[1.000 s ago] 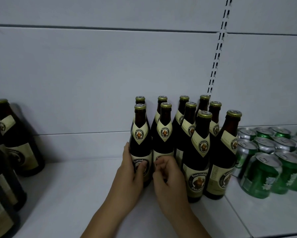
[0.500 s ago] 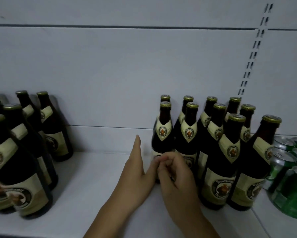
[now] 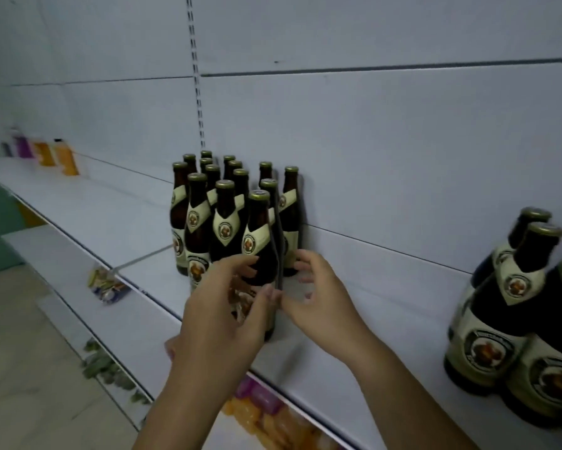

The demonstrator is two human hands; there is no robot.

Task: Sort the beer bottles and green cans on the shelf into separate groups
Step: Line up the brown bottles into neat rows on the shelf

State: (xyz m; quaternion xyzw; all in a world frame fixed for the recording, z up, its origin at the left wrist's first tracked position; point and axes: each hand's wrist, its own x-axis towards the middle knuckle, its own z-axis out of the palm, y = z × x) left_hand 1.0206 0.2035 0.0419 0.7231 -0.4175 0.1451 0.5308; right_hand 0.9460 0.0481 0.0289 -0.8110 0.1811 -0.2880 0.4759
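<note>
Left hand (image 3: pixel 227 313): wrapped round the front bottle (image 3: pixel 258 251) from its left side, with the fingers curled across the lower label and the thumb lying up the near side.
Right hand (image 3: pixel 321 297): just right of the front bottle. The thumb tip meets the left thumb at the glass and the fingers are loosely curled beside it, with white showing between them and the bottle. I cannot tell whether it really grips.
Front bottle: brown glass with a gold cap and a cream label. It stands upright near the front edge of the white shelf (image 3: pixel 419 303).
Bottle cluster (image 3: pixel 214 196): directly behind and to the left of the front bottle. These are the same kind, all upright, packed in rows back to the wall.
Second bottle group (image 3: pixel 513 303): well to the right of the front bottle on the same shelf, upright and partly cut off by the frame edge.
Back panel (image 3: pixel 403 141): pale grey, behind the front bottle.
Slotted strip (image 3: pixel 195 92): above and behind-left of the front bottle, running up the panel.
Orange and purple packs (image 3: pixel 55 155): far left of the front bottle on the same shelf, blurred.
Lower shelf (image 3: pixel 39 245): below and left of the front bottle, with small packets (image 3: pixel 107 284) at its edge.
</note>
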